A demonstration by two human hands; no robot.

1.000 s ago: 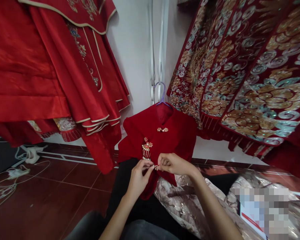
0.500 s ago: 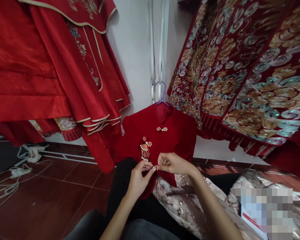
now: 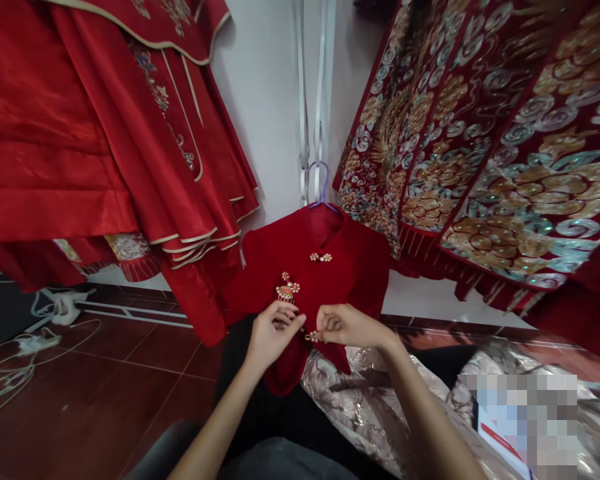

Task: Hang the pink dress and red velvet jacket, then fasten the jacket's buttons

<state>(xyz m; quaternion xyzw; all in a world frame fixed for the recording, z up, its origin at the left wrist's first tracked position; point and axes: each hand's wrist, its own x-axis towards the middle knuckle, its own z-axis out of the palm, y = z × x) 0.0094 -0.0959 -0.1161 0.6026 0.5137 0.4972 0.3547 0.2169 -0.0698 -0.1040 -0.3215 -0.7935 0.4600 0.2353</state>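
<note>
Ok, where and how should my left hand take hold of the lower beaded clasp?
Probably pinch the beaded clasp by its left end, coming from the left: that end juts uncovered towards your left hand, while your right hand covers the other.

The left hand (image 3: 275, 333) hides the tassel ends of the gold-and-red fan-shaped brooch (image 3: 287, 291) on the red velvet top (image 3: 353, 283). The right hand (image 3: 347, 327) covers part of the small gold beaded clasp (image 3: 313, 337) toward the top's lower edge. Below its neck edge, the arms of the purple hanger (image 3: 324, 189) are hidden. Pixelation obscures the flat white, red-striped item (image 3: 500, 448).
</note>
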